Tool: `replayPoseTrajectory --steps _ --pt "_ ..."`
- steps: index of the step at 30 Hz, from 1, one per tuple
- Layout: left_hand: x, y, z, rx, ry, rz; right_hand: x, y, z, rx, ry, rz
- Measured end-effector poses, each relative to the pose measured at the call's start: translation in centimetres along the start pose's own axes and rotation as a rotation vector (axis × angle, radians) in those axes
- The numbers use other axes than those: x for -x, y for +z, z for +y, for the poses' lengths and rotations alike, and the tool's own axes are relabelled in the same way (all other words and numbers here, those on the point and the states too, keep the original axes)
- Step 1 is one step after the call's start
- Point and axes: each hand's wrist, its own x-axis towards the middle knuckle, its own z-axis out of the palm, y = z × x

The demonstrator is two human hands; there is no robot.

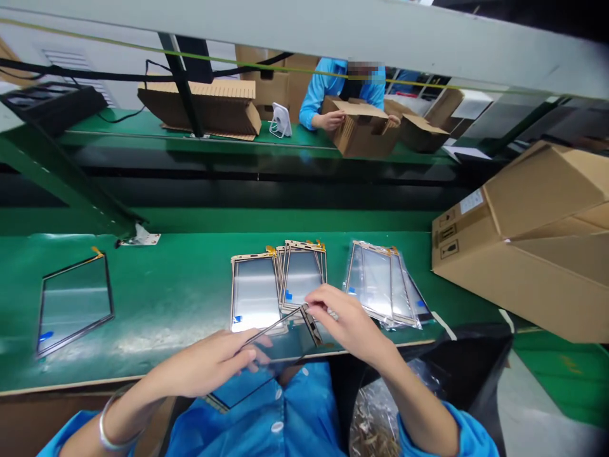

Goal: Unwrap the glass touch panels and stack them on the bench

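Note:
Tilted over the green bench's front edge is a clear touchscreen panel (290,346) with a dark border. My left hand (216,358) is closed on its left edge, thumb on the near face and fingers partly hidden behind the glass. At the panel's upper right corner, my right hand (349,317) pinches with thumb and forefinger. Beyond the hands lie two overlapping piles of similar panels, a left pile (257,285) and a right pile (304,273), with orange flex tails and blue tabs. Panels in clear plastic bags (375,279) lie right of them. One single panel (76,304) rests far left.
A large open cardboard box (518,241) stands on the right. Below it hangs a black bag (471,362) beside crumpled clear plastic (375,412). A green post (71,165) rises at left. Across the bench, a person in blue (323,89) holds a carton (366,130).

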Motion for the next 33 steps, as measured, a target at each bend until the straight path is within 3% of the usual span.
replayPoseTrajectory --steps 5,8,15,19,22,26,29,31,33 --pt "0.4 -0.2 0.2 -0.100 0.078 0.002 -1.2 -1.3 -1.4 0.046 0.004 -0.204" --pt "0.6 -0.3 0.5 -0.134 0.082 -0.006 -1.1 -1.6 -1.6 0.089 0.001 -0.256" --pt "0.2 -0.6 0.6 -0.050 0.069 -0.082 -0.6 -1.2 -1.0 0.218 -0.148 -0.169" --pt "-0.7 -1.2 0.4 0.196 -0.031 -0.210 0.4 -0.6 -0.6 0.378 -0.302 0.022" --pt "-1.4 -2.2 -0.3 0.376 -0.056 -0.285 2.0 -0.8 -0.9 0.181 -0.249 0.080" --pt "-2.1 -3.7 -1.7 0.503 -0.059 -0.301 5.3 -2.8 -2.1 -0.407 -0.004 0.042" --pt "-2.2 -4.6 -2.3 0.528 -0.057 -0.281 7.6 -4.9 -3.1 -0.503 0.047 0.289" --pt "-2.0 -4.8 -2.2 0.509 -0.059 -0.264 8.2 -5.8 -3.4 -0.439 0.035 0.533" --pt "-1.8 -4.4 -1.6 0.448 -0.065 -0.255 7.5 -5.8 -3.2 -0.325 0.052 0.651"
